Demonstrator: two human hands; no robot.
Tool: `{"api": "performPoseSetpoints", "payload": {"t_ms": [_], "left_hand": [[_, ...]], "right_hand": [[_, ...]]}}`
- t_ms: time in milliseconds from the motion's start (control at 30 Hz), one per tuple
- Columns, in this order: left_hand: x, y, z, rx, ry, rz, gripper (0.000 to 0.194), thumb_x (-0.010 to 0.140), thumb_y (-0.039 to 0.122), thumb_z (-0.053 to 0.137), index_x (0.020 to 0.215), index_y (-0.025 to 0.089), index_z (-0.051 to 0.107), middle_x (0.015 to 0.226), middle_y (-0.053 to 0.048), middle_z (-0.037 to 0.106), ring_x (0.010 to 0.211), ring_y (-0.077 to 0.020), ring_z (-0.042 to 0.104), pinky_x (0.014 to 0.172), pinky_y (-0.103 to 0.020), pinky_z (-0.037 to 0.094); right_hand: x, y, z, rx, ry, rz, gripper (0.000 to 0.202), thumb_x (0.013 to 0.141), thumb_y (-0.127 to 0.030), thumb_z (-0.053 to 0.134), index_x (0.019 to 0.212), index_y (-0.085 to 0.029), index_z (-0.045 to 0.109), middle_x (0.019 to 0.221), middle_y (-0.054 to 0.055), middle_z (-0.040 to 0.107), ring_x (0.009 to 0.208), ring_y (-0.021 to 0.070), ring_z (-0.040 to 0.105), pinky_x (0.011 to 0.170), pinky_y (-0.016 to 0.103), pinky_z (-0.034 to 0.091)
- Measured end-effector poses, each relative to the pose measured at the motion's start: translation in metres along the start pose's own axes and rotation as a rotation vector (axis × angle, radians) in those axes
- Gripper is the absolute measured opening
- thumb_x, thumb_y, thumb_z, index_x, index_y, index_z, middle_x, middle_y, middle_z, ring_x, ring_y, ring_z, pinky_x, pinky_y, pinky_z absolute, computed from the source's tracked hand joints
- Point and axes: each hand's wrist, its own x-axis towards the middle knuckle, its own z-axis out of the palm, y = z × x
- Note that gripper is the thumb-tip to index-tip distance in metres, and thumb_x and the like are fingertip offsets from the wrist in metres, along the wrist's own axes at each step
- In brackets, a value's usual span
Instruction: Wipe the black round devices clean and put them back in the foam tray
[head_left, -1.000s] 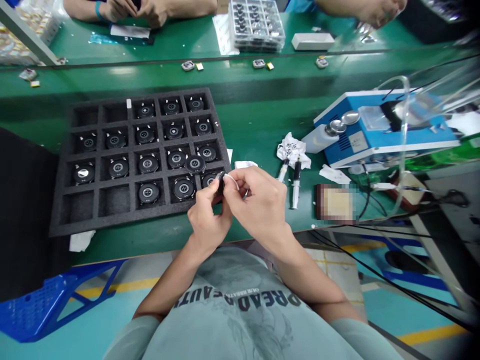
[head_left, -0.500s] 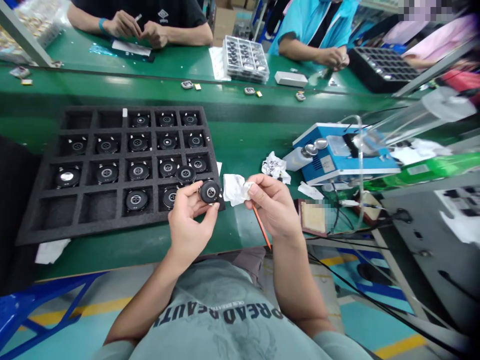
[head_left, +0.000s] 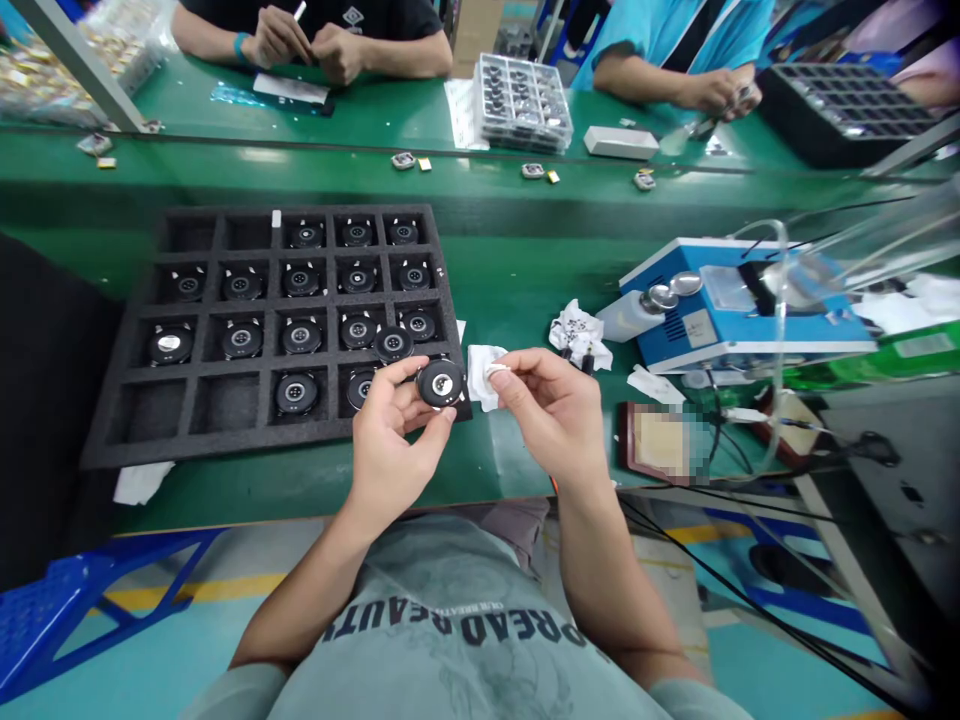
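Near the front edge of the surface (head_left: 506, 465), left hand (head_left: 397, 425) is half curled and grips a watch (head_left: 440, 384) by its rim, thumb on the near side, fingers on the left; sensor side faces up. Watch is held over the front right corner of the tray (head_left: 190, 402). Right hand (head_left: 555, 410), just beside, is mostly closed, thumb and forefinger pinching a white wipe (head_left: 496, 370); wipe and watch apart. Paper (head_left: 480, 392) shows next to the wipe; can't tell if joined. Tray has more watches in compartments; a loose watch (head_left: 393, 344) lies across a divider near its right edge. Toward the surface's right end: crumpled tissue (head_left: 576, 325), bottle (head_left: 630, 318), blue machine (head_left: 795, 330). Brown box (head_left: 632, 450) sits by the front edge.
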Motion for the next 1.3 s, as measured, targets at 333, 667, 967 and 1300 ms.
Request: {"api": "performPoseSetpoints", "payload": {"t_ms": [333, 667, 967, 1300], "left_hand": [[-0.003, -0.005, 0.002, 0.061, 0.027, 0.043, 0.046, 0.082, 0.013, 0.076, 0.124, 0.023, 0.06, 0.106, -0.007, 0.083, 0.09, -0.0209, 0.082, 0.081, -0.031, 0.07], [-0.004, -0.009, -0.001, 0.125, -0.029, 0.08, 0.046, 0.085, 0.011, 0.073, 0.127, 0.024, 0.062, 0.113, -0.006, 0.082, 0.095, -0.02, 0.082, 0.087, -0.031, 0.069], [-0.001, -0.002, -0.004, -0.031, -0.045, -0.073, 0.045, 0.08, 0.013, 0.078, 0.122, 0.021, 0.062, 0.104, -0.006, 0.083, 0.088, -0.0201, 0.083, 0.083, -0.029, 0.069], [-0.002, 0.002, -0.003, 0.002, -0.081, -0.14, 0.051, 0.08, 0.012, 0.078, 0.127, 0.019, 0.061, 0.106, -0.004, 0.083, 0.09, -0.0162, 0.081, 0.086, -0.025, 0.065]], "right_hand": [[-0.002, -0.002, 0.004, -0.275, 0.01, -0.198, 0.01, 0.097, -0.027, 0.066, 0.09, -0.023, 0.071, 0.088, 0.002, 0.072, 0.074, 0.0146, 0.064, 0.064, 0.029, 0.054], [-0.001, -0.019, 0.018, -0.385, -0.048, -0.375, 0.01, 0.1, -0.022, 0.062, 0.095, -0.024, 0.07, 0.089, 0.002, 0.073, 0.078, 0.0152, 0.066, 0.066, 0.03, 0.054], [0.004, -0.007, -0.014, -0.714, -0.236, -0.14, 0.01, 0.095, -0.022, 0.068, 0.087, -0.022, 0.074, 0.078, -0.001, 0.069, 0.065, 0.0128, 0.059, 0.062, 0.029, 0.039], [0.003, -0.032, 0.004, -0.544, -0.081, -0.299, 0.011, 0.097, -0.022, 0.064, 0.09, -0.021, 0.073, 0.084, 0.001, 0.071, 0.068, 0.0122, 0.06, 0.064, 0.027, 0.045]]}}
